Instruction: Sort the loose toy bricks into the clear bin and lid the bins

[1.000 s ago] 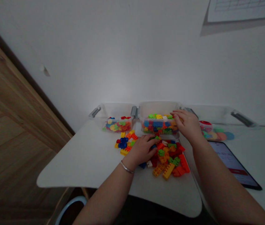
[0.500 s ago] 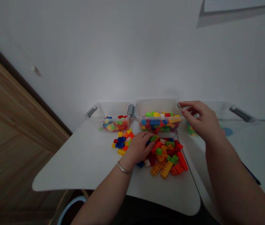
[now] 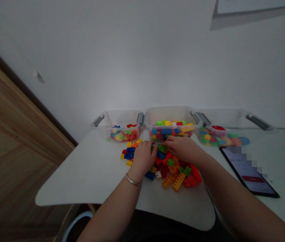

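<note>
Your middle bin (image 3: 169, 113) already has a layer of mixed blocks (image 3: 167, 131) in it, while a loose pile (image 3: 174, 168) remains on the counter (image 3: 89, 174) in front of that bin. Your left hand (image 3: 143, 156) and right hand (image 3: 184, 148) are both at the part of the pile nearest the middle bin, fingers partly curled; you can't tell whether either grips a block. The left bin (image 3: 123, 116) and right bin (image 3: 224, 116), flanking the middle bin, also hold pieces.

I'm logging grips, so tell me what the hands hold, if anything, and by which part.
It cannot be told: the left hand and right hand are at the block pile, but any hold is too small and dim to make out.
</note>
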The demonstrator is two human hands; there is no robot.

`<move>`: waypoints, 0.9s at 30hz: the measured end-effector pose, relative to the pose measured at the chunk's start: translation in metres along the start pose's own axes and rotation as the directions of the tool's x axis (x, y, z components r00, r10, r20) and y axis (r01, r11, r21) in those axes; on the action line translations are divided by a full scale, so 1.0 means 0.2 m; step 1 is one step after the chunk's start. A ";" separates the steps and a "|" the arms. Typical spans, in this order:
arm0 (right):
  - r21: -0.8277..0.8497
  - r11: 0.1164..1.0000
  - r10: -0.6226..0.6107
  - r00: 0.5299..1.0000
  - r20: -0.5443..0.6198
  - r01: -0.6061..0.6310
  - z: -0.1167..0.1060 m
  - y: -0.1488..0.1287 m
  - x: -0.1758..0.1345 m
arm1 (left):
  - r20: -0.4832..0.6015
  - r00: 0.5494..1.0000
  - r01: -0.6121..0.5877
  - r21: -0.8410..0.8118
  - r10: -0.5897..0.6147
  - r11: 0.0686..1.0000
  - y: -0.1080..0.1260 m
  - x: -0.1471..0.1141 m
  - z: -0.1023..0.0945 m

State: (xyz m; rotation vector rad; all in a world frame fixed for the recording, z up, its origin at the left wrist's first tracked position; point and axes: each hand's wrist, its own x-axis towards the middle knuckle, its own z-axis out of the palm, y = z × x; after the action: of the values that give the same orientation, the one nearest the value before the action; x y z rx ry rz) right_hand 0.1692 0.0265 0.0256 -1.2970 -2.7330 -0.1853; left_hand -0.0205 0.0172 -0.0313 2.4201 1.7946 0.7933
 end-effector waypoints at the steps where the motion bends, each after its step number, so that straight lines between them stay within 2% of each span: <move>1: -0.024 1.000 0.011 1.000 0.000 -0.011 0.01 0.00 0.00 | 0.003 1.000 -0.001 0.004 0.001 1.000 0.00 0.00 0.00; 7: -0.120 0.989 0.082 0.996 -0.043 -0.086 0.04 -0.01 0.01 | 0.056 0.998 -0.023 0.036 0.021 0.999 0.01 0.00 -0.01; 14: -0.113 0.991 0.065 0.997 -0.034 -0.069 0.06 0.01 0.01 | 0.077 0.995 -0.065 0.043 0.061 0.997 0.01 0.00 -0.01; 19: -0.085 0.996 -0.001 1.000 -0.012 0.000 0.07 0.02 0.01 | 0.079 0.995 -0.069 0.014 0.067 0.998 -0.01 0.00 0.00; 24: -0.059 0.998 0.023 0.999 -0.039 -0.025 0.00 0.02 -0.01 | 0.074 0.995 -0.071 0.008 0.070 0.997 -0.01 0.00 0.00; 27: -0.039 0.998 0.044 0.992 -0.115 -0.049 -0.08 0.04 -0.04 | 0.078 0.995 -0.068 0.006 0.068 0.998 -0.01 0.00 0.00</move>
State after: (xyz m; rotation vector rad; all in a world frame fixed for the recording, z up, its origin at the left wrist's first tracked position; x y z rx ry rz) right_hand 0.1804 0.0235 0.0405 -1.3157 -2.6147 -0.3037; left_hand -0.0218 0.0186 -0.0313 2.4924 1.7004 0.6878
